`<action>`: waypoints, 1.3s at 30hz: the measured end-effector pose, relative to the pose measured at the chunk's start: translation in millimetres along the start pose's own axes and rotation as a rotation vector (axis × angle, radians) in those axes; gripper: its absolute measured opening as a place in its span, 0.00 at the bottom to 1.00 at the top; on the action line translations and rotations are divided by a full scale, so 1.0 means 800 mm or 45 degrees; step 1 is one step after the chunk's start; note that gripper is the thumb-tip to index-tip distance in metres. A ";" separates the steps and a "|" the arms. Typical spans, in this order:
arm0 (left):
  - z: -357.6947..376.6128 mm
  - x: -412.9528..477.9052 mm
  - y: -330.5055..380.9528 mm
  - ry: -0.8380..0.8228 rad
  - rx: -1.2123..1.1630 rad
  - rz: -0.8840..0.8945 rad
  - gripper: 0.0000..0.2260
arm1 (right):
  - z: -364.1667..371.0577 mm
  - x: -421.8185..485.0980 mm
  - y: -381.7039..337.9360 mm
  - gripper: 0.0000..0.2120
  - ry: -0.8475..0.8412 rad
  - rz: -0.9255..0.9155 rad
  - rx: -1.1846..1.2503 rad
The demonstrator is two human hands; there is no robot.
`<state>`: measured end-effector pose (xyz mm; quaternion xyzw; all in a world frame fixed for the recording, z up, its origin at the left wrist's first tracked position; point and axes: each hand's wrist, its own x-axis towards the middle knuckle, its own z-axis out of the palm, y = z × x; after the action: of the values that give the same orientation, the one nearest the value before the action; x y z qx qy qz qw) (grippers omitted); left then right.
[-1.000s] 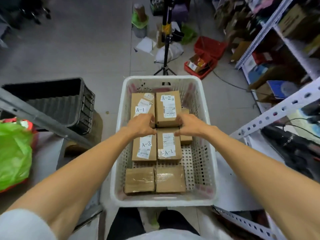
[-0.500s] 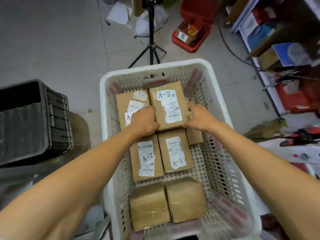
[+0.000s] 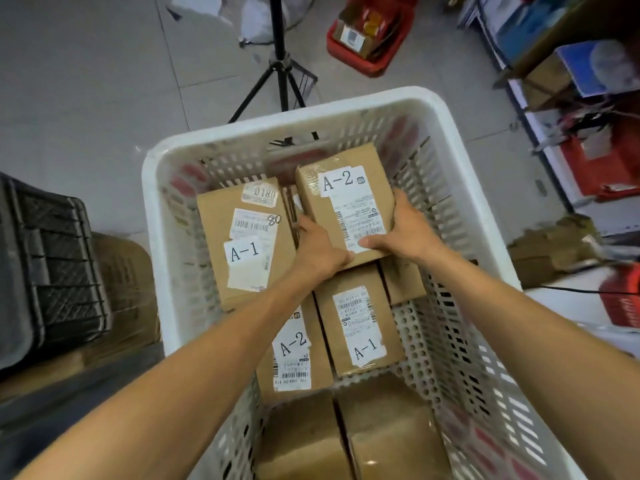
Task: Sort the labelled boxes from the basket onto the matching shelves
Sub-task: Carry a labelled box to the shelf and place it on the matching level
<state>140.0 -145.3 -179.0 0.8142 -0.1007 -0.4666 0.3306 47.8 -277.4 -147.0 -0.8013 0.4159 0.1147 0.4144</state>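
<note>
Far left: black ribbed plastic crate (image 3: pixel 48 268) on the floor, apart from the basket. Centre: white perforated plastic basket (image 3: pixel 156 237) on grey tiled floor, black tripod stand (image 3: pixel 278 60) behind its far wall. Inside the basket, left to right: brown cardboard box labelled A-1 (image 3: pixel 242 244) lying flat at the far left; left hand (image 3: pixel 317 251), fingers curled against the near-left edge of the brown cardboard box labelled A-2 (image 3: pixel 346 199); that box tilted, raised above its neighbours, at the far middle; right hand (image 3: pixel 403 233) clasping its right side, thumb across the label. Nearer the camera: second A-2 cardboard box (image 3: pixel 294 358), second A-1 cardboard box (image 3: pixel 360 327), two unlabelled brown boxes (image 3: pixel 349 434) side by side. Upper right: red plastic tray (image 3: pixel 370 32) of packets; far right, white metal shelving (image 3: pixel 540 109) holding mixed goods.
</note>
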 end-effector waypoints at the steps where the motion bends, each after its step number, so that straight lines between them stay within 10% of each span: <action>1: 0.001 0.006 -0.007 -0.036 -0.117 0.016 0.47 | -0.001 0.001 0.003 0.52 0.001 0.029 0.060; 7: 0.019 0.006 -0.032 -0.107 -0.447 0.113 0.62 | 0.008 0.008 0.011 0.72 -0.018 0.112 0.247; 14: -0.002 -0.057 -0.016 -0.170 -0.411 0.163 0.52 | -0.014 -0.063 0.031 0.47 0.000 -0.017 0.439; 31: -0.053 -0.365 -0.007 0.202 -0.337 0.435 0.61 | -0.061 -0.311 -0.056 0.47 -0.156 -0.559 0.426; 39: -0.075 -0.468 -0.013 0.112 -0.245 0.598 0.59 | -0.061 -0.449 -0.079 0.66 0.003 -0.552 0.427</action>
<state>-16.1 66.3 94.7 0.7529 -0.2277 -0.3485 0.5098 -137.7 -89.3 109.4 -0.7920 0.2483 -0.0483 0.5557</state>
